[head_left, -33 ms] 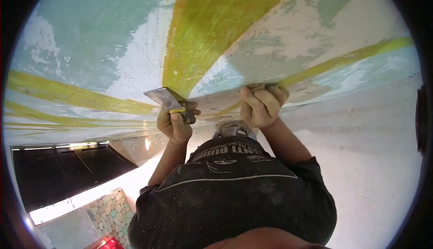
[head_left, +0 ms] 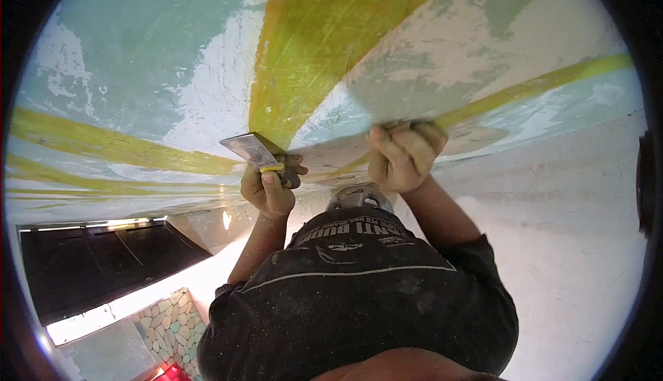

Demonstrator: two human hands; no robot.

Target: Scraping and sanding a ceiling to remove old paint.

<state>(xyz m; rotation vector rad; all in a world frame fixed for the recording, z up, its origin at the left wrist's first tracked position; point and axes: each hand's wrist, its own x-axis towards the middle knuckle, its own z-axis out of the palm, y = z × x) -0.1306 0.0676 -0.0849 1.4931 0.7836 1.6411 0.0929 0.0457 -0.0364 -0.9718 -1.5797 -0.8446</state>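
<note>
My left hand (head_left: 268, 191) is closed round the yellow-and-dark handle of a putty knife (head_left: 250, 147). Its wide metal blade points up and left, close to the painted wall (head_left: 311, 49). Against that wall, to the right, my right hand (head_left: 407, 153) is pressed with bent fingers. A small thin flat piece (head_left: 397, 125) seems to be pinched at its fingertips; motion blur and the fingers hide most of it, so its kind does not show. The wall carries yellow-green bands over pale green, with white patches where paint is worn off.
A pale wall (head_left: 552, 256) meets the painted one on the right. Lower left are a dark panel (head_left: 103, 263), a strip of pebble-patterned stone (head_left: 169, 326) and a bright red thing (head_left: 169, 373). A grey rounded object (head_left: 359, 196) shows beyond my dark shirt.
My right hand has shifted slightly right and up along the wall, and its fingertips are now blurred. The left hand and putty knife stay where they were.
</note>
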